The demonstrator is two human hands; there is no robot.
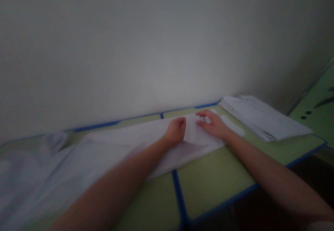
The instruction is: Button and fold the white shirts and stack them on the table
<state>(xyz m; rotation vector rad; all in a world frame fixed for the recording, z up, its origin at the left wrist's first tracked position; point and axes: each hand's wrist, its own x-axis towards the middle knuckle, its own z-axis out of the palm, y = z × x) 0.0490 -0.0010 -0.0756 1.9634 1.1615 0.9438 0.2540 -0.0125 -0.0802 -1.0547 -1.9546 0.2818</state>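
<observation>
Handling the white cloth (109, 147), stretching from eight to four o'clock on the green table (212, 178). Curling the left hand (176, 130) into a fist, being unable to tell about cloth inside. Curving the right hand (212, 123) at three o'clock, thumb (205, 124) and fingers (206, 112) apart. Probably helping most: pressing softly, smoothing wrinkles.

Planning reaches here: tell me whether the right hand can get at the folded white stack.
Probably yes: between the right hand and the folded stack lie only white cloth and green tabletop, nothing upright.

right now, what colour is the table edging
Blue; the table edging shows best in the head view.
</observation>
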